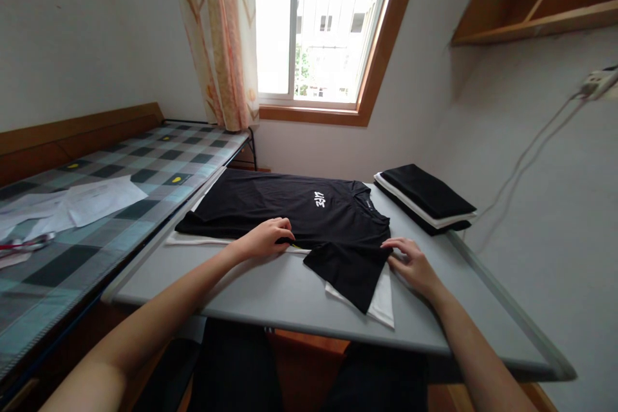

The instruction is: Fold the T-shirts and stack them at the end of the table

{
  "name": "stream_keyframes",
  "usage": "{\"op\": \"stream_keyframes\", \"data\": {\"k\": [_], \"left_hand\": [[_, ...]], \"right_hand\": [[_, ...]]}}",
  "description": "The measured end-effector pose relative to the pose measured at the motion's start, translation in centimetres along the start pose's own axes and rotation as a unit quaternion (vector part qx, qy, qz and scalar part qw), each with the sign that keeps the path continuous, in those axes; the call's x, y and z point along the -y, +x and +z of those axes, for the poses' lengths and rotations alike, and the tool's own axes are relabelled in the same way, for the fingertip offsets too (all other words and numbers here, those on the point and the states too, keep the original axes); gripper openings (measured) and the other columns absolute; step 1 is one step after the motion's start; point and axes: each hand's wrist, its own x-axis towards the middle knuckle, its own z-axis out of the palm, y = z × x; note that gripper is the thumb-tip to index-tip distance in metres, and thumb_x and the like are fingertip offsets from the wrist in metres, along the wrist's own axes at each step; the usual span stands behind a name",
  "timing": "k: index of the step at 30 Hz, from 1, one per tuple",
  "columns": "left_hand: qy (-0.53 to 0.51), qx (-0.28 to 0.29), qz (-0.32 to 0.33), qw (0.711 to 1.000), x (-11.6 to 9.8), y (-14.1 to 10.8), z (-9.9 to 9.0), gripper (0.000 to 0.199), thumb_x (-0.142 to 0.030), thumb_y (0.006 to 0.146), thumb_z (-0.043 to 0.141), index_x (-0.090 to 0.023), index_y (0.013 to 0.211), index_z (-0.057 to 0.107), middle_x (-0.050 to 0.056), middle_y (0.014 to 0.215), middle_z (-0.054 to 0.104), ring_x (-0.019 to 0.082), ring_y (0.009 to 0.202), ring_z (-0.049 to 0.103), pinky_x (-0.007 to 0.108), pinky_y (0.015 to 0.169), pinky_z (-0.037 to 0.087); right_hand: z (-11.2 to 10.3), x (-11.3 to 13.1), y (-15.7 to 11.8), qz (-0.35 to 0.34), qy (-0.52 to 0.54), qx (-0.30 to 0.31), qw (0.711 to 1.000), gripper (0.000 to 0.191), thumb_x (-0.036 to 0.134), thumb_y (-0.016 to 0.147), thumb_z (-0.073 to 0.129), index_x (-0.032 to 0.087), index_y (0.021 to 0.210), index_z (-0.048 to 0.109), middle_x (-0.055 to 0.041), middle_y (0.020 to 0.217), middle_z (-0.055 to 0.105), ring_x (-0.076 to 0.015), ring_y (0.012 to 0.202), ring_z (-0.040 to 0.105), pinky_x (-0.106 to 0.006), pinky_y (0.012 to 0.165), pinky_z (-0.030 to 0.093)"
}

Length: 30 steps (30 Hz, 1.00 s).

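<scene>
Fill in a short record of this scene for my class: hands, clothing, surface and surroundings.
Left hand: at the near side edge of the black shirt
Right hand: fingertips at its near shoulder
Shirt: spread out, LIFE print, over a white garment
Surface: grey table
Table's right: folded black-and-white stack
Table's left: checked bed with papers
Beyond: window, curtain

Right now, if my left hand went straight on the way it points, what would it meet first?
Most likely the black T-shirt, which your left hand seems to touch; exact depth is unclear.
</scene>
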Motion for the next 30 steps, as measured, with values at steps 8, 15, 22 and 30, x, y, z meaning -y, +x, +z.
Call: {"op": "stream_keyframes", "data": {"k": [8,15,22,30], "left_hand": [[0.053,0.004,-0.056,0.997,1.3,-2.7,-1.0,0.016,-0.028,0.090,0.057,-0.020,0.092,0.070,0.005,0.089,0.064,0.016,0.080,0.061,0.026,0.073,0.045],[0.084,0.022,-0.154,0.984,4.2,-9.1,-5.5,0.023,-0.032,0.089,0.050,-0.020,0.089,0.070,0.006,0.090,0.064,0.019,0.082,0.060,0.029,0.078,0.046],[-0.018,0.006,-0.267,0.964,6.5,-13.2,-8.7,0.034,-0.042,0.082,0.048,-0.020,0.092,0.073,0.006,0.093,0.067,0.020,0.087,0.062,0.030,0.084,0.048],[-0.058,0.009,-0.260,0.964,8.6,-15.0,-9.2,0.031,-0.040,0.073,0.059,-0.021,0.092,0.076,0.007,0.092,0.069,0.020,0.083,0.063,0.029,0.081,0.049]], "right_hand": [[0.2,-0.4,0.0,-0.009,-0.016,0.029,0.999,0.022,0.032,0.077,0.057,0.025,0.089,0.075,-0.0088,0.101,0.068,-0.0278,0.101,0.058,-0.046,0.096,0.042],[0.3,-0.7,0.1,0.000,-0.014,0.024,1.000,0.023,0.034,0.076,0.057,0.026,0.087,0.075,-0.0090,0.100,0.069,-0.0287,0.100,0.058,-0.046,0.095,0.043],[0.3,-0.5,0.1,-0.005,-0.011,0.011,1.000,0.024,0.032,0.075,0.055,0.025,0.087,0.074,-0.0086,0.096,0.070,-0.0280,0.098,0.058,-0.045,0.093,0.044],[0.3,-0.3,0.0,0.026,0.001,-0.004,1.000,0.033,0.038,0.085,0.047,0.023,0.094,0.075,-0.0097,0.091,0.071,-0.0267,0.093,0.060,-0.042,0.088,0.047]]}}
